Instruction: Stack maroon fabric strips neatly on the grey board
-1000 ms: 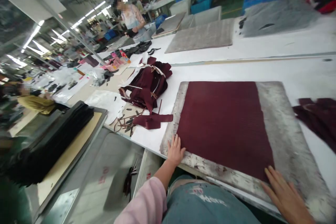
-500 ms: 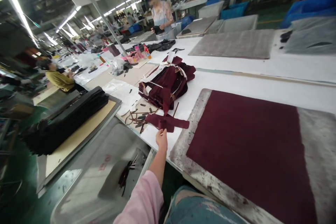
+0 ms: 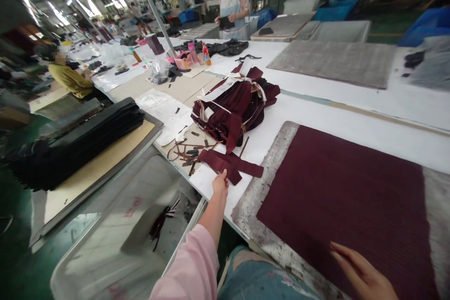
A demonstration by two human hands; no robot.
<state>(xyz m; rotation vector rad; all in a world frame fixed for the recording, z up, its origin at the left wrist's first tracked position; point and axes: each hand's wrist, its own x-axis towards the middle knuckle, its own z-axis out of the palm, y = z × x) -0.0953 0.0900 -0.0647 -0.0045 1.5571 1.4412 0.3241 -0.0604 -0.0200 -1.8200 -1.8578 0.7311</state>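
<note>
My left hand (image 3: 220, 183) reaches forward to the table with thumb and fingers pinched on the near end of a maroon fabric strip (image 3: 225, 163). That strip lies with other maroon strips, one crossing toward the right. Just behind is a tied bundle of maroon pieces (image 3: 242, 103), bound with white bands. My right hand (image 3: 363, 272) has its fingers stretched out over the near part of a large maroon sheet (image 3: 351, 187), holding nothing. Whether it touches the sheet, I cannot tell. Beneath the sheet is a worn grey board (image 3: 270, 164).
Brown and black scraps (image 3: 191, 152) lie left of the strips. A grey bin (image 3: 101, 243) stands below the table edge, beside a stack of black sheets (image 3: 77, 140) on boards. One person (image 3: 234, 4) stands across the table; another in a yellow top (image 3: 68, 77) is at far left.
My right hand has come into view at lower right, over the maroon sheet. The strip at my left hand now lies flatter. The whole view has shifted slightly.
</note>
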